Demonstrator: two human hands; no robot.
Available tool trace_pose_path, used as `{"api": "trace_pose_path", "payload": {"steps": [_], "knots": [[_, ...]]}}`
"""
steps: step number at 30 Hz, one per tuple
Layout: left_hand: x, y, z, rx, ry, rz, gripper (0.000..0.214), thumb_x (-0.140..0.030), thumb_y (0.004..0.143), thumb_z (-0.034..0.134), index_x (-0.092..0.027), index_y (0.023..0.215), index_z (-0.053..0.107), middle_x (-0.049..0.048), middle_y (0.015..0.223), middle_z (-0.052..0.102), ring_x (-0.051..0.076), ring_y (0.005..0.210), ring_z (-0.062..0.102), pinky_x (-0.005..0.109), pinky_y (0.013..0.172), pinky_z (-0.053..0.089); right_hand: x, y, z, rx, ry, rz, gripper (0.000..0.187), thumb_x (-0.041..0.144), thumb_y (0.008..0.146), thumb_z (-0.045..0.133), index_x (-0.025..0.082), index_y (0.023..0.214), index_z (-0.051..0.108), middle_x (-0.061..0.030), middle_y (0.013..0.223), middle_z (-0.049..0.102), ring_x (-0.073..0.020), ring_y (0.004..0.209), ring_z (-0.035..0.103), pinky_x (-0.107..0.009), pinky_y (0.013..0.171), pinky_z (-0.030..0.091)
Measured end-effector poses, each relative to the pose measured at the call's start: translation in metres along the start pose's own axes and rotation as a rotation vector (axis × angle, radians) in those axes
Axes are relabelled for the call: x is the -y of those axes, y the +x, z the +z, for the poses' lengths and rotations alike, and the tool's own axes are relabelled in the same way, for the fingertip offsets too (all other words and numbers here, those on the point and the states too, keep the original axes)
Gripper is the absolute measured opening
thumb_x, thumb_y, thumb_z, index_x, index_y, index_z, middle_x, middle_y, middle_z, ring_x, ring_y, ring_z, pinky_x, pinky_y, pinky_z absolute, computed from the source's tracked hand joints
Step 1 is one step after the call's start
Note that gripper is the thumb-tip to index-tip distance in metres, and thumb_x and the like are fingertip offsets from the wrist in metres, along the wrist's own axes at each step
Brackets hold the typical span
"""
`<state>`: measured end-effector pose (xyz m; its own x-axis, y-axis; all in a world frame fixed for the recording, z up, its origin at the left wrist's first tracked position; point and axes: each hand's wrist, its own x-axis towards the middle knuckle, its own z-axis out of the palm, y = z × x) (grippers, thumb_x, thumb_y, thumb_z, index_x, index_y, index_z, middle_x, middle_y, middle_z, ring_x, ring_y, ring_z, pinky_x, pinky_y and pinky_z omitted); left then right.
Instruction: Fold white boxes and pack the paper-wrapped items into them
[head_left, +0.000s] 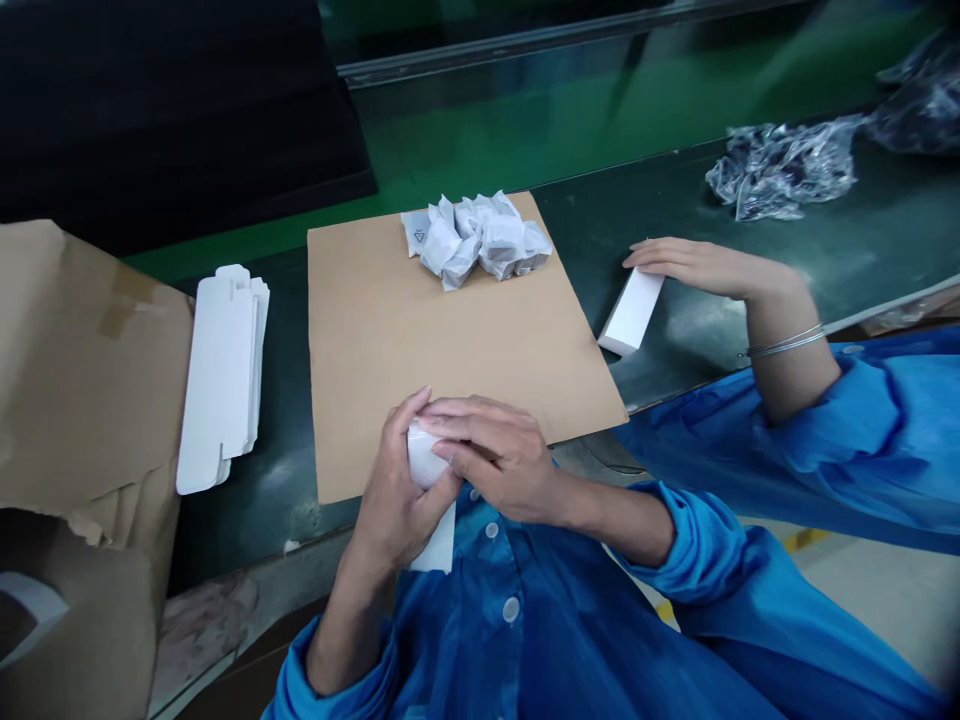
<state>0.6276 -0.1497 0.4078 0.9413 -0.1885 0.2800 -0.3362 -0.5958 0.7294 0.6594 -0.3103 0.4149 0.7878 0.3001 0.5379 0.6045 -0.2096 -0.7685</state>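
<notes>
A narrow white box [437, 545] is held close to my body, over the near edge of the cardboard sheet [450, 345]. My left hand [397, 490] wraps round its sides, the thumb across the front. My right hand [499, 455] lies over the box's upper end with its fingers closed on it. The fingers hide much of that end, so I cannot tell whether a flap is open there. Several small items in whitish plastic wrapping [480, 238] lie in a heap at the sheet's far edge.
Flat white box blanks [217, 385] are stacked to the left, beside a large brown carton [90, 370]. On the right, a co-worker's hand [694, 265] touches another white box [632, 312]. Crumpled clear plastic bags [787, 170] lie farther back on the dark green bench [585, 215].
</notes>
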Motion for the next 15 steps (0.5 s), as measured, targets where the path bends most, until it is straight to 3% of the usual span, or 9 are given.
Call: {"api": "trace_pose_path", "payload": {"steps": [2, 4, 7, 9, 11, 13, 15], "knots": [[0.0, -0.002, 0.003, 0.004, -0.04, -0.028, 0.061, -0.035, 0.089, 0.062, -0.023, 0.142, 0.036, 0.0137, 0.136, 0.053, 0.025, 0.123, 0.058, 0.042, 0.1, 0.052, -0.001, -0.002, 0.001, 0.018, 0.007, 0.008, 0.027, 0.023, 0.099, 0.048, 0.016, 0.112, 0.071, -0.0103, 0.116, 0.073, -0.0163, 0.113, 0.067, -0.036, 0.098, 0.056], [0.001, 0.0, 0.008, -0.05, -0.102, -0.094, 0.059, -0.037, 0.086, 0.066, -0.022, 0.137, 0.042, 0.0131, 0.134, 0.054, 0.026, 0.122, 0.058, 0.041, 0.099, 0.052, -0.002, 0.0, -0.004, 0.116, 0.063, 0.044, 0.027, 0.026, 0.098, 0.052, 0.017, 0.117, 0.068, -0.01, 0.121, 0.07, -0.0167, 0.117, 0.064, -0.037, 0.101, 0.054], [0.006, 0.011, 0.019, -0.332, -0.256, -0.302, 0.055, -0.043, 0.081, 0.072, -0.023, 0.126, 0.047, 0.0104, 0.124, 0.057, 0.024, 0.106, 0.065, 0.038, 0.087, 0.057, -0.005, 0.004, -0.014, 0.224, 0.136, 0.271, 0.045, 0.038, 0.092, 0.062, 0.022, 0.134, 0.057, -0.0103, 0.131, 0.064, -0.0188, 0.119, 0.062, -0.036, 0.097, 0.054], [0.012, 0.022, 0.023, -0.534, -0.424, -0.408, 0.05, -0.045, 0.087, 0.065, -0.026, 0.127, 0.041, 0.0068, 0.114, 0.059, 0.019, 0.093, 0.068, 0.036, 0.08, 0.059, -0.009, 0.004, -0.018, 0.293, 0.112, 0.435, 0.056, 0.038, 0.089, 0.066, 0.024, 0.141, 0.051, -0.0103, 0.129, 0.065, -0.0201, 0.112, 0.065, -0.035, 0.088, 0.057], [0.022, 0.031, 0.021, -0.628, -0.515, -0.417, 0.043, -0.045, 0.095, 0.052, -0.026, 0.13, 0.036, 0.0055, 0.109, 0.061, 0.018, 0.094, 0.069, 0.037, 0.083, 0.058, -0.014, 0.005, -0.019, 0.427, 0.107, 0.516, 0.056, 0.03, 0.088, 0.066, 0.023, 0.141, 0.051, -0.0084, 0.119, 0.071, -0.0192, 0.1, 0.068, -0.033, 0.081, 0.056], [0.033, 0.033, 0.012, -0.619, -0.355, -0.343, 0.045, -0.046, 0.096, 0.049, -0.024, 0.134, 0.039, 0.0101, 0.118, 0.061, 0.022, 0.112, 0.065, 0.043, 0.096, 0.053, -0.021, 0.01, -0.02, 0.55, 0.133, 0.535, 0.053, 0.023, 0.089, 0.064, 0.02, 0.14, 0.052, -0.0072, 0.114, 0.073, -0.0174, 0.094, 0.07, -0.03, 0.08, 0.055], [0.043, 0.03, -0.002, -0.512, -0.015, -0.205, 0.061, -0.05, 0.091, 0.058, -0.022, 0.141, 0.039, 0.0173, 0.138, 0.053, 0.03, 0.134, 0.05, 0.052, 0.11, 0.041, -0.026, 0.026, -0.025, 0.644, 0.086, 0.476, 0.044, 0.024, 0.092, 0.062, 0.019, 0.135, 0.057, -0.0072, 0.115, 0.073, -0.0175, 0.097, 0.069, -0.029, 0.081, 0.053]]}}
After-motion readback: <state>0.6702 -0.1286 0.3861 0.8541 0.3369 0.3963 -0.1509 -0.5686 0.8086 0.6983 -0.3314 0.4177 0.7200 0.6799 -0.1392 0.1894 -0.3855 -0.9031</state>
